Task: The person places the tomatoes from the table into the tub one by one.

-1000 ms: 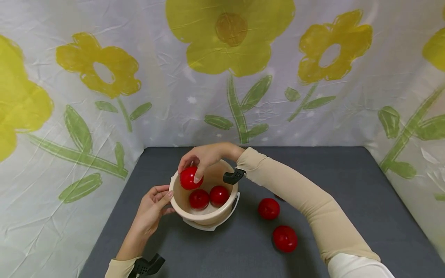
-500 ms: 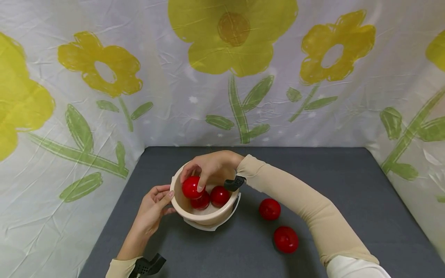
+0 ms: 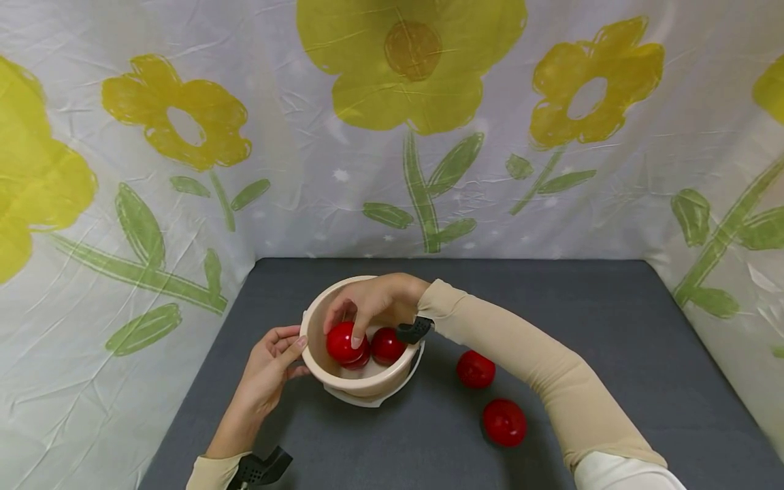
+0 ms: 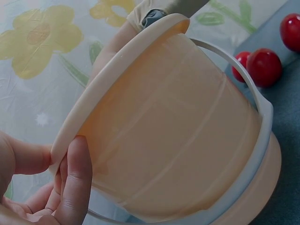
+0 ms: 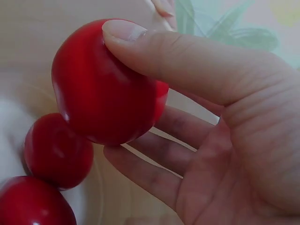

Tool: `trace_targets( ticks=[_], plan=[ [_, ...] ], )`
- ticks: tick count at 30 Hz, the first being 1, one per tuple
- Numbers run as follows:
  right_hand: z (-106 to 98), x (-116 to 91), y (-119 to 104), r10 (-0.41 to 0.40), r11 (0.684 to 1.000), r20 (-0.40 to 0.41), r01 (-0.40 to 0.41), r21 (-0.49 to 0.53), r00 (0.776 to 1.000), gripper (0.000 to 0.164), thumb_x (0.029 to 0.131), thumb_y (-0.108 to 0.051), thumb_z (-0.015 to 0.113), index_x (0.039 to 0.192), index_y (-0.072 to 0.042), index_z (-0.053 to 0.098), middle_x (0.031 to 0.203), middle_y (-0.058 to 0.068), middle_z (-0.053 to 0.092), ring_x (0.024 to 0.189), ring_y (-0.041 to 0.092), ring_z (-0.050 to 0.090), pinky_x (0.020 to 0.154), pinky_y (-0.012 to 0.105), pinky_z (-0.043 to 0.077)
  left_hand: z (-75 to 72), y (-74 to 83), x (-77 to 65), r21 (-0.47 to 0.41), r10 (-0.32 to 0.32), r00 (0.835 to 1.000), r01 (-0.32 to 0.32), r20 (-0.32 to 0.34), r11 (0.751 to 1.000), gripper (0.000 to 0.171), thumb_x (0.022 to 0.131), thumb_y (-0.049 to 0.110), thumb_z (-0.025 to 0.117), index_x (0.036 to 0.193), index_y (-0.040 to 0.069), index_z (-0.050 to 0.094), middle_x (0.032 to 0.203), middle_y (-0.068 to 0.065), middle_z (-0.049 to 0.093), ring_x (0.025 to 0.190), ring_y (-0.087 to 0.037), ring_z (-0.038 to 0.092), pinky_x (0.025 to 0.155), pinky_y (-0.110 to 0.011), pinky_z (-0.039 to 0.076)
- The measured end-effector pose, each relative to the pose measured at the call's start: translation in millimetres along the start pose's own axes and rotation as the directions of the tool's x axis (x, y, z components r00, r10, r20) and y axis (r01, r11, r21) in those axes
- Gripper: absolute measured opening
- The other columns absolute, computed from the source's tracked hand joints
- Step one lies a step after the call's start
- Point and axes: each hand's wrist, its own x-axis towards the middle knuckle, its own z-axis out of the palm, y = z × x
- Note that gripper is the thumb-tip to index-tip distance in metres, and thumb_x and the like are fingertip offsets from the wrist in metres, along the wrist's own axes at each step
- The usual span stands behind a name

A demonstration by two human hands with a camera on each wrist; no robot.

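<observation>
A cream bucket (image 3: 312, 367) with a white handle (image 4: 267, 112) stands on the left of the table. My left hand (image 3: 269, 367) pinches its rim between thumb and fingers, as the left wrist view shows up close. Inside the bucket, my right hand (image 3: 370, 303) grips a glossy red apple (image 5: 103, 84), thumb on top and fingers beneath. Two more apples lie at the bottom, one apple (image 5: 58, 150) just under the held one and another apple (image 5: 35, 204) beside it. In the head view the held apple (image 3: 344, 342) mostly covers the one below.
Right of the bucket, an apple (image 3: 475, 369) and a nearer apple (image 3: 504, 422) lie on the dark grey table (image 3: 582, 306). The left wrist view shows a further apple (image 4: 240, 64), hidden by the right arm in the head view. Flower-printed cloth (image 3: 294, 170) walls the table.
My right hand has lowered the held apple deeper into the bucket and slightly right, over the apple at the bottom. The left hand keeps its place on the rim.
</observation>
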Motion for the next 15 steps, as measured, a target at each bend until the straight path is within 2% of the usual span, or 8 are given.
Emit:
trace_targets(
  ticks=[8,15],
  plan=[
    [0.2,1.9,4.7,0.003,0.999,-0.012,-0.004,-0.045,1.0,0.051,0.072,0.002,0.08,0.119,-0.01,0.066,0.121,0.003,0.063,0.113,0.02,0.056,0.095,0.034,0.055,-0.3,-1.1,-0.1,-0.006,0.007,1.0,-0.007,0.001,1.0,0.036,0.096,0.002,0.06,0.126,-0.003,0.041,0.09,0.01,0.066,0.073,-0.005,0.065,0.06,-0.024,0.059],
    [3.1,1.6,6.5,0.034,0.999,-0.036,-0.035,-0.026,0.999,0.05,0.071,0.002,0.081,0.117,-0.011,0.068,0.121,0.004,0.063,0.114,0.021,0.056,0.095,0.035,0.054,0.3,-0.6,-0.7,-0.015,0.014,1.0,-0.014,0.004,1.0,0.034,0.096,0.002,0.059,0.125,-0.003,0.042,0.089,0.009,0.067,0.072,-0.006,0.065,0.059,-0.024,0.058]
  ],
)
